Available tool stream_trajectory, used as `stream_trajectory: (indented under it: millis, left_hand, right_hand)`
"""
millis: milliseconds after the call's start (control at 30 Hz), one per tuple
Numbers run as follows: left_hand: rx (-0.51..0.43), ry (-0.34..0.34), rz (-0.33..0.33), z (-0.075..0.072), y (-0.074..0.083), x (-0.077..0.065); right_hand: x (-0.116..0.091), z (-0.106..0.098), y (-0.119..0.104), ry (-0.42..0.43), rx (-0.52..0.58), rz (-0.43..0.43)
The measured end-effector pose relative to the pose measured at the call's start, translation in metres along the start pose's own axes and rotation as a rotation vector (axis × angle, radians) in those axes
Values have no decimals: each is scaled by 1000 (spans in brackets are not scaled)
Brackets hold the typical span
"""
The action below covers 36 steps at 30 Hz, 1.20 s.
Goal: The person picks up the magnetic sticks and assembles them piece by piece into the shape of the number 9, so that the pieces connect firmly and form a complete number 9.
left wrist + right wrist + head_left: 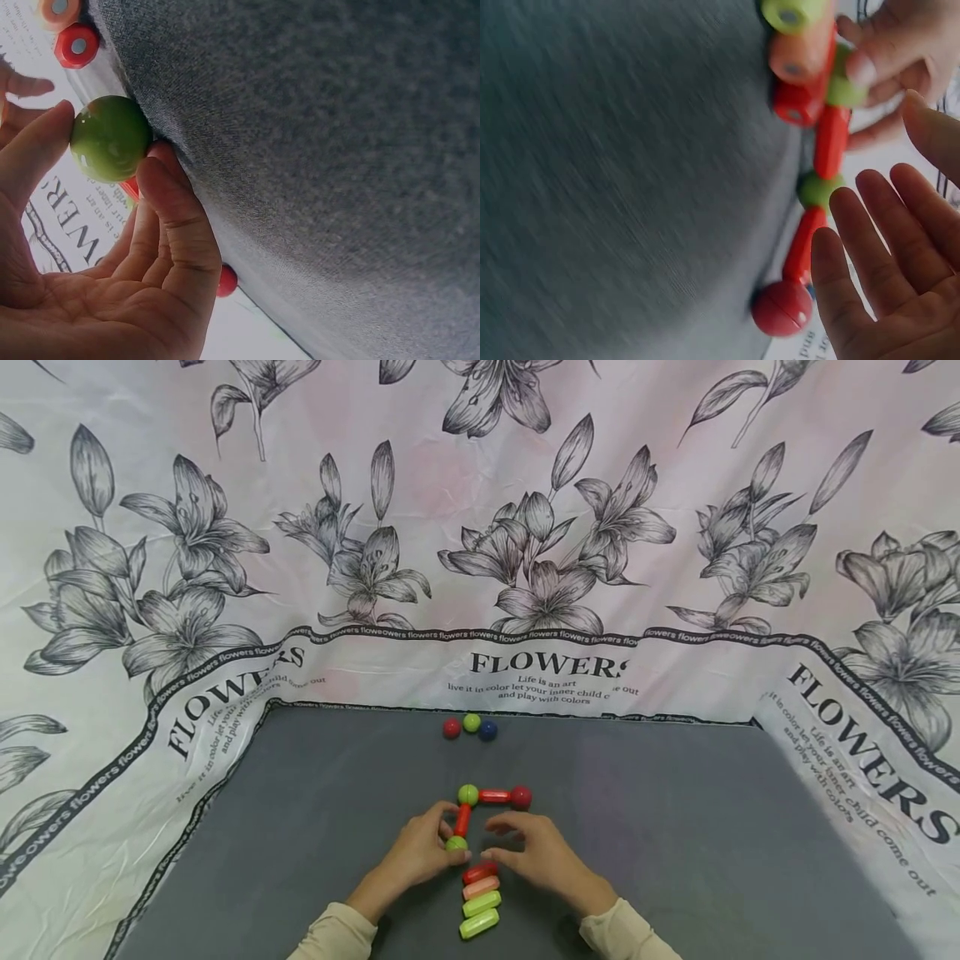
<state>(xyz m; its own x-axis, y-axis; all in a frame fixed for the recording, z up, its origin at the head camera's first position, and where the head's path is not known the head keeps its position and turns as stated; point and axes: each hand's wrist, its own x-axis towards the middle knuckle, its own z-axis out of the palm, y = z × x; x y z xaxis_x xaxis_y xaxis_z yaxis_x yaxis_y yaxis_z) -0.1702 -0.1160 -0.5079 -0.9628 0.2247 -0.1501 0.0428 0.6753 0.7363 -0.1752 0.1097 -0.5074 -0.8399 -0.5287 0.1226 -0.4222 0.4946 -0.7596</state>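
Centrally in the head view, the left hand (420, 847) pinches the near green ball (456, 843) between thumb and fingers. A red connecting rod (462, 820) joins it to the far green ball (468, 794), and a second red rod (494, 796) runs from there to a red end ball (521, 797), making a bent chain. Just beside it, the right hand (542, 852) holds nothing, its fingers loosely bent. Nearer the wearer lie a loose red rod (480, 872), a salmon rod (481, 887), a yellow-green rod (482, 904) and a pale green rod (479, 924), in a row. A trio of balls (471, 723), red, green and blue, sits at the back of the dark gray surface (675, 827). Pale fabric (405, 668) printed with lilies and "FLOWERS" rises behind and along both sides.

In the left wrist view, thumb and fingers grip the near green ball from opposite sides; gray discs show in the ends of the loose red and salmon rods.

In the right wrist view, the right hand's fingers are extended beside the chain, and the surface has a woven look.
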Motion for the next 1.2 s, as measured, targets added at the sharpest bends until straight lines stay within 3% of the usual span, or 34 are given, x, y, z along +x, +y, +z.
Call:
stream_trajectory:
  millis: [400, 1200]
  left_hand:
    - [-5, 6, 15, -1, 1, 1]
    - [-26, 6, 16, -1, 0, -1]
  right_hand:
    - [-4, 19, 1, -73, 27, -13]
    - [-1, 23, 3, -82, 6, -31]
